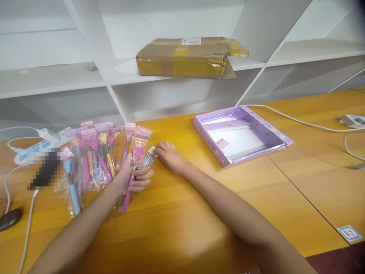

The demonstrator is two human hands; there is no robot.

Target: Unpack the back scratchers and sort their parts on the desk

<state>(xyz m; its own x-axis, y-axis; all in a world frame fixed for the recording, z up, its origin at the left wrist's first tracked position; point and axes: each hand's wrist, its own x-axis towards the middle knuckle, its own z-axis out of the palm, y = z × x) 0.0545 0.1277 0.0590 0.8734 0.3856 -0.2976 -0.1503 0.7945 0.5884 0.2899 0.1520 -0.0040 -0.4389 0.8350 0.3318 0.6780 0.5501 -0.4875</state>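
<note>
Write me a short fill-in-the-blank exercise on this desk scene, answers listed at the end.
1. The left hand grips a packet holding a ____ stick.
2. The right hand rests on the ____ table.
3. The open tray is ____ in colour.
4. The taped parcel lies on a white ____.

Answers: pink; wooden; purple; shelf

We reach both bare forearms forward and to the left, nearly parallel. Our left hand [132,179] is curled in a closed grip, fingers wrapped and thumb across. Our right hand [170,156] lies palm-down, fingers bent, fingertips pinching lightly just ahead.
</note>
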